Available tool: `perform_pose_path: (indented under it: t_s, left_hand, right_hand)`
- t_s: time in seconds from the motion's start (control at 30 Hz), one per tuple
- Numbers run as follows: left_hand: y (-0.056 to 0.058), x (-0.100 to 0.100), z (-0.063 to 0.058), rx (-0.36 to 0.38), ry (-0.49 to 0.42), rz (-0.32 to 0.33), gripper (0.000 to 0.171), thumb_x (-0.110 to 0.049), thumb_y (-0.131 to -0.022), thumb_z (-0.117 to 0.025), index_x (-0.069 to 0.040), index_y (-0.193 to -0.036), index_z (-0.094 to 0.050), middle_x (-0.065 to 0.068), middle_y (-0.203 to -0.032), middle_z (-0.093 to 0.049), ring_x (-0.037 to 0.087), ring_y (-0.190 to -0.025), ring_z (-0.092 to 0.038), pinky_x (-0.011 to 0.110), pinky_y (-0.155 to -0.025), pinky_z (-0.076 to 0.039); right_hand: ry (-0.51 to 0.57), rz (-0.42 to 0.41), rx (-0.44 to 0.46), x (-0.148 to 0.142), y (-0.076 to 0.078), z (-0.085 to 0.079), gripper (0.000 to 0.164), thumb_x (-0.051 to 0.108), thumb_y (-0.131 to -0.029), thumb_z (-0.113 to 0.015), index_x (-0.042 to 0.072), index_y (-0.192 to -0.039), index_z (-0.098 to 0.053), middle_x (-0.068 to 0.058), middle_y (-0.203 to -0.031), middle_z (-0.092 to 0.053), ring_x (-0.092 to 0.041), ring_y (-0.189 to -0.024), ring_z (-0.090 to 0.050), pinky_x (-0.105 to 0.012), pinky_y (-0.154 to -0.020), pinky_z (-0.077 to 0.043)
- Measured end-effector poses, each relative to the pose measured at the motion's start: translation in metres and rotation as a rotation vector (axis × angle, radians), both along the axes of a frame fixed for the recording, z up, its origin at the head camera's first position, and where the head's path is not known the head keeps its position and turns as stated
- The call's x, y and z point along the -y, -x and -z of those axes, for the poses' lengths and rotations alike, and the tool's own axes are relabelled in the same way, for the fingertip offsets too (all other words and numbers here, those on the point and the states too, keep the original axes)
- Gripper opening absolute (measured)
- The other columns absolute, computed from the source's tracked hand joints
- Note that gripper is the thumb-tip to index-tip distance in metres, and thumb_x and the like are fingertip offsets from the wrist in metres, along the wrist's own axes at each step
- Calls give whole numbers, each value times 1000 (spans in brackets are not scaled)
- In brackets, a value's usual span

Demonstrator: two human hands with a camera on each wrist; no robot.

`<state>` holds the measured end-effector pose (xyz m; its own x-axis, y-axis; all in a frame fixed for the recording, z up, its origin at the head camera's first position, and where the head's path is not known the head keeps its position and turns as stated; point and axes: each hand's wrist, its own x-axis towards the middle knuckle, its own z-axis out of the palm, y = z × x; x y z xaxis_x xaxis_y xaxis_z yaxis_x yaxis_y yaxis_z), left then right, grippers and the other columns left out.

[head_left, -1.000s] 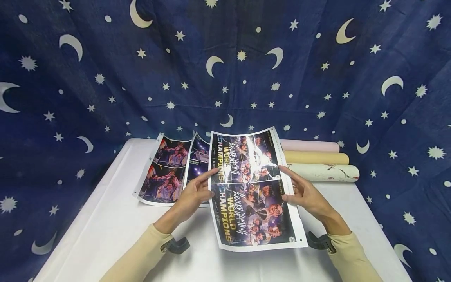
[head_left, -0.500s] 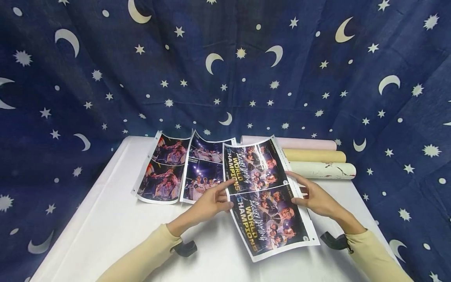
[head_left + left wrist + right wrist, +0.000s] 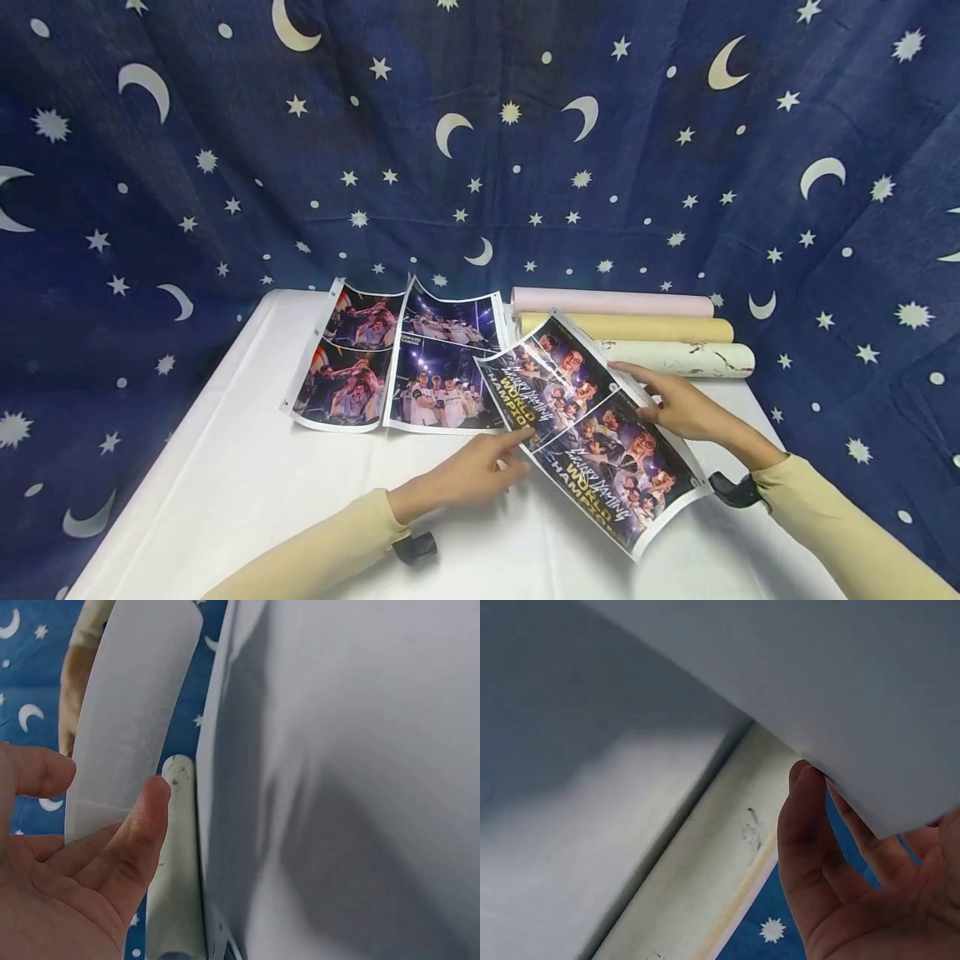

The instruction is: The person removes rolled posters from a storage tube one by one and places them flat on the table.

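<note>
A glossy poster sheet (image 3: 573,437), printed twice with "World Champions" lettering, is held tilted above the table's right half. My right hand (image 3: 678,404) pinches its right margin, thumb on the printed face and fingers behind. Near the opposite edge is my left hand (image 3: 480,471); its index finger touches the print while the other fingers are loosely bent. The left wrist view shows the sheet's white back (image 3: 135,712) beside those relaxed fingers. From the right wrist, the plain back (image 3: 840,682) hides part of the grip.
Two more glossy photo prints (image 3: 352,358) lie side by side at the back left, edges curling up. Behind the held sheet are three rolls: pink (image 3: 615,302), yellow (image 3: 667,327) and cream with a branch pattern (image 3: 690,358). A white cloth (image 3: 247,500) covers the table; a starry curtain (image 3: 375,125) hangs behind.
The poster has moved right and turned so its top leans left, uncovering the second print. My left hand has gone from gripping its left edge to a loose touch; the right hand keeps its hold.
</note>
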<state>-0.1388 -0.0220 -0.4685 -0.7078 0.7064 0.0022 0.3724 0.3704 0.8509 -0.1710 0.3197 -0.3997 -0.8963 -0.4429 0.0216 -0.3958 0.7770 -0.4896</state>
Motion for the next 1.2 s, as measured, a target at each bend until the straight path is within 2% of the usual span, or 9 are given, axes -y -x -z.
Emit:
perform_pose_path:
  t_s: [0.1,0.27,0.33,0.47,0.73,0.87,0.97,1.07,1.2]
  left_hand:
    - [-4,-11,2,-34,15,12,58,-28,-97,-58,-8,-149,-41,2,-99,-76,1,-57,-61,17,-58,-52]
    - [-19,-29,1,76,26,88,63,-23,-95,-60,-8,-151,-36,-3,-91,-76,1,-54,-61,18,-56,-52]
    - [-27,-37,1,100,59,129,65,-24,-95,-60,-9,-152,-33,-5,-85,-76,1,-53,-62,15,-63,-53]
    - [-41,-54,-1,101,116,186,66,-28,-97,-58,-9,-153,-30,-6,-75,-75,3,-48,-61,11,-66,-50]
    - [-62,-84,-4,133,226,204,72,-32,-98,-57,-14,-157,-21,-11,-64,-71,6,-43,-60,9,-63,-47]
    - [-66,-98,1,116,285,210,76,-38,-97,-55,-17,-158,-15,-16,-59,-67,4,-44,-60,8,-80,-46]
    - [-67,-108,4,128,290,210,78,-40,-97,-55,-16,-158,-13,-16,-57,-65,4,-46,-60,8,-94,-42]
    - [-66,-118,6,220,258,189,79,-39,-96,-56,-16,-158,-13,-12,-55,-66,9,-45,-61,11,-86,-47]
    - [-63,-130,9,435,170,126,77,-33,-95,-59,-13,-157,-19,3,-59,-70,22,-43,-61,18,-64,-51]
  right_hand:
    - [-50,-28,-25,-3,4,2,76,-10,-80,-65,13,-148,-42,-27,-139,-54,-38,-105,-62,-51,-83,-53]
    - [-151,-83,-85,-5,14,7,76,-14,-77,-63,12,-146,-46,-20,-135,-60,-17,-81,-54,-32,-72,-45]
    - [-172,-104,-106,-6,18,8,77,-16,-75,-63,12,-145,-48,-18,-135,-60,-14,-81,-53,-30,-72,-44]
    - [-196,-135,-111,-8,23,8,81,-21,-69,-60,13,-142,-52,-16,-136,-61,-13,-81,-55,-27,-70,-46]
    - [-262,-170,-124,-10,26,13,77,-24,-71,-55,14,-137,-58,-10,-132,-64,-4,-66,-49,-21,-59,-40]
    - [-299,-189,-143,-11,29,17,73,-23,-72,-54,14,-135,-60,-10,-130,-65,-6,-70,-55,-20,-58,-42]
    - [-337,-191,-182,-11,32,23,71,-21,-73,-56,15,-133,-62,-9,-129,-67,-13,-81,-61,-22,-61,-45]
    - [-360,-195,-214,-12,36,30,70,-22,-72,-57,16,-130,-64,-8,-126,-68,-19,-89,-67,-27,-64,-50]
    - [-374,-196,-246,-14,40,38,72,-25,-69,-57,15,-128,-66,-9,-123,-70,-22,-92,-69,-32,-68,-55]
